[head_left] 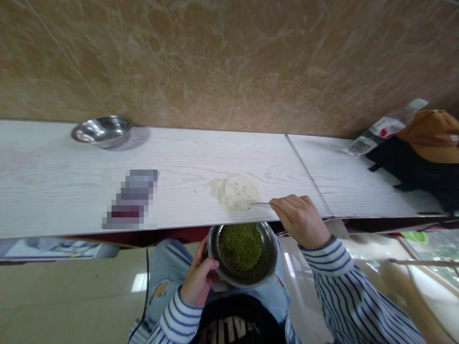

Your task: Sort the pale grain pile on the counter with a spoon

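My left hand is closed on the rim of a steel bowl, which it holds above my lap, just below the table's front edge. Green mung beans lie inside the bowl. On the white table sits a flat pile of white rice with a few dark specks in it. My right hand pinches a thin metal utensil, perhaps a spoon by its handle. Its far end reaches the right edge of the rice, and its tip is too small to make out.
An empty steel bowl stands at the back left by the wall. A pixelated flat object lies at the left front. On the right are a plastic bottle, a brown cap and a black bag-like item.
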`<move>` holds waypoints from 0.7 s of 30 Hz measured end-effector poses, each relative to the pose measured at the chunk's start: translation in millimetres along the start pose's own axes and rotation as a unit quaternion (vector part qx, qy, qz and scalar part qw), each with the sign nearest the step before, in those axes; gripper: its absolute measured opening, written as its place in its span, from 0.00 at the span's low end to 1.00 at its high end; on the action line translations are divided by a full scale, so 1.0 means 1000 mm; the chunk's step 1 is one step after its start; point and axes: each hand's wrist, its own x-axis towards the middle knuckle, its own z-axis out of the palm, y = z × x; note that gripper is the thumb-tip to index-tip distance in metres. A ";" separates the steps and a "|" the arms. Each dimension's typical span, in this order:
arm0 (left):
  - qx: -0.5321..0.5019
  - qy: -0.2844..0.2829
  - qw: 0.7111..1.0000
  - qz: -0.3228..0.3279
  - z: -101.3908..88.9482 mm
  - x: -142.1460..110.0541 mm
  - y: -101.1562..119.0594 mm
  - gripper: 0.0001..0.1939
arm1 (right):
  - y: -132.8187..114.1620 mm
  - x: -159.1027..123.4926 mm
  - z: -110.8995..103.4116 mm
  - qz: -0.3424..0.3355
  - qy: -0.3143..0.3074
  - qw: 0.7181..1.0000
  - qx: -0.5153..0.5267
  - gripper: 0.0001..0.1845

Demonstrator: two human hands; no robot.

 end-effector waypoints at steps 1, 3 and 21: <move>0.001 0.001 1.000 0.000 0.000 0.000 0.000 0.36 | 0.000 0.000 0.001 -0.004 -0.007 1.000 0.000 0.10; 0.001 0.003 1.000 0.000 0.001 0.000 -0.001 0.36 | -0.002 -0.001 0.001 -0.010 -0.021 1.000 0.002 0.10; -0.002 -0.005 1.000 -0.008 0.003 0.000 -0.003 0.37 | -0.005 -0.012 -0.004 -0.007 -0.037 0.999 0.021 0.09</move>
